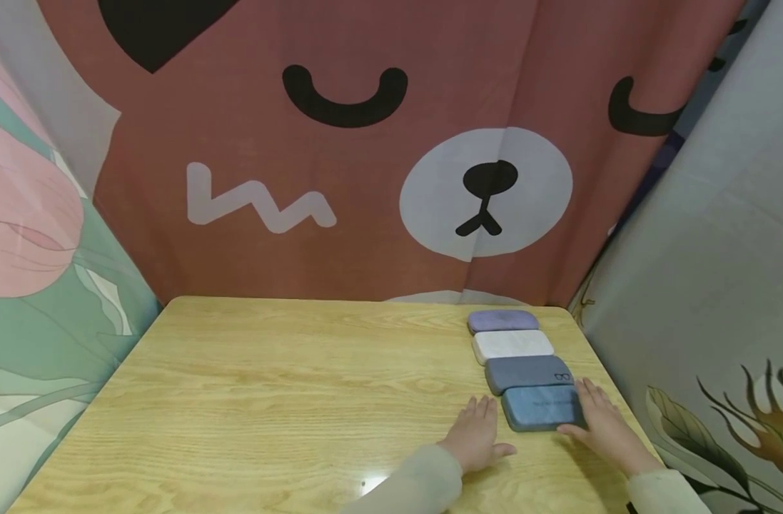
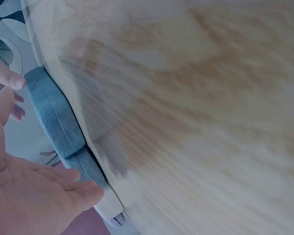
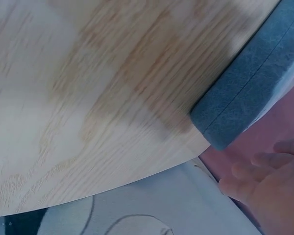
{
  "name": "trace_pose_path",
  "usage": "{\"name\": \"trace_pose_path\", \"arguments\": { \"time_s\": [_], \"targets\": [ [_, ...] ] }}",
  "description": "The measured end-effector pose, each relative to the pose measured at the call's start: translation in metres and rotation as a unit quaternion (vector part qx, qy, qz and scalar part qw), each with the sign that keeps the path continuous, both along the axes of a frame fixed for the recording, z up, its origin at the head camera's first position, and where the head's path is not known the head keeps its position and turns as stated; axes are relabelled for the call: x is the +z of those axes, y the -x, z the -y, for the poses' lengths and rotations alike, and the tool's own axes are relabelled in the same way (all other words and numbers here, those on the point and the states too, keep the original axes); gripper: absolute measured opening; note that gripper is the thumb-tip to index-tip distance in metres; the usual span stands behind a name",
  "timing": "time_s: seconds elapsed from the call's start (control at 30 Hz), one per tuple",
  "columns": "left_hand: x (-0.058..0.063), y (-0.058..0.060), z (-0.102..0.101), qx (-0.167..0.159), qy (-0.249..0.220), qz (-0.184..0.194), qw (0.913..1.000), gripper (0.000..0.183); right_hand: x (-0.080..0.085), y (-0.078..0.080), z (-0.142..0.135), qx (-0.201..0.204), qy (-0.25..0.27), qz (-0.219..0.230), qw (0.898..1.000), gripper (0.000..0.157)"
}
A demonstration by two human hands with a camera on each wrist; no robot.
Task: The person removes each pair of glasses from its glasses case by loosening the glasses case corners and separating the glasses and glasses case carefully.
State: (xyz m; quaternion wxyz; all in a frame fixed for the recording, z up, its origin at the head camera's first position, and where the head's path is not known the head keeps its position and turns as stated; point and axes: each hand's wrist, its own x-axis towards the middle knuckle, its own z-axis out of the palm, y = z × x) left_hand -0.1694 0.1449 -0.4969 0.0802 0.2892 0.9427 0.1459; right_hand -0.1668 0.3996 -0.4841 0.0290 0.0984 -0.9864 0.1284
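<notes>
Four glasses cases would exceed the count, so several glasses cases lie in a column at the table's right side. Nearest is a blue glasses case (image 1: 539,409); behind it come a grey-blue case (image 1: 522,373) with a small glasses print, a white case (image 1: 514,345) and a purple case (image 1: 503,320). My right hand (image 1: 606,425) lies at the blue case's right end, fingers extended; whether it touches is unclear. To the left of that case, my left hand (image 1: 476,435) is apart from it with straight fingers. The wrist views show the blue case (image 2: 56,110) (image 3: 245,83) beside extended fingers.
The cases stand on a light wooden table (image 1: 269,385). A brown curtain (image 1: 340,243) with a bear print hangs behind its far edge. Patterned fabric (image 1: 699,285) hangs close along the right edge, and more fabric (image 1: 38,343) lies to the left.
</notes>
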Motion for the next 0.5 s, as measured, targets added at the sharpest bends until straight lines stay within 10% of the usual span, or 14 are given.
{"name": "trace_pose_path", "arguments": {
  "time_s": [0.5],
  "targets": [
    [-0.006, 0.002, -0.020, 0.029, -0.005, 0.031, 0.9991, 0.081, -0.005, 0.008, -0.012, 0.001, 0.095, 0.064, 0.993, 0.106]
  ]
}}
